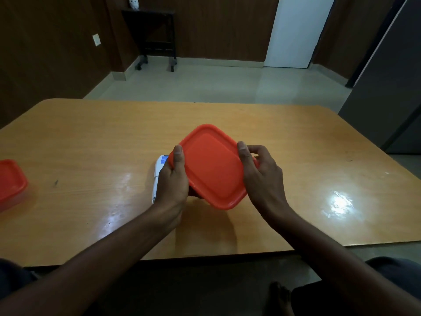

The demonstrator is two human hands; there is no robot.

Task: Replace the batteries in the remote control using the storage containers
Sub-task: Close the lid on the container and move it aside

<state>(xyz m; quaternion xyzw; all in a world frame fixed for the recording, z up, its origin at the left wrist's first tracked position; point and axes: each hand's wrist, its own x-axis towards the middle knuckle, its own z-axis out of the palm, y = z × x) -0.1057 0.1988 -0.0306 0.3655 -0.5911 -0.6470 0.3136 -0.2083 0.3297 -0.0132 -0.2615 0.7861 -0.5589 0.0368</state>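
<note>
A storage container with an orange lid is held above the middle of the wooden table, turned like a diamond. My left hand grips its left side, thumb on the lid's edge. My right hand grips the right side, thumb on the lid's upper right edge and fingers curled behind. The container's body is hidden under the lid and hands. A white remote control lies on the table just left of my left hand, partly covered by it. A second orange-lidded container sits at the table's far left edge.
The table's near edge runs just above my lap. A dark cabinet stands by the table's right side. A black stand on wheels is against the far wall, and a white door is at the back right.
</note>
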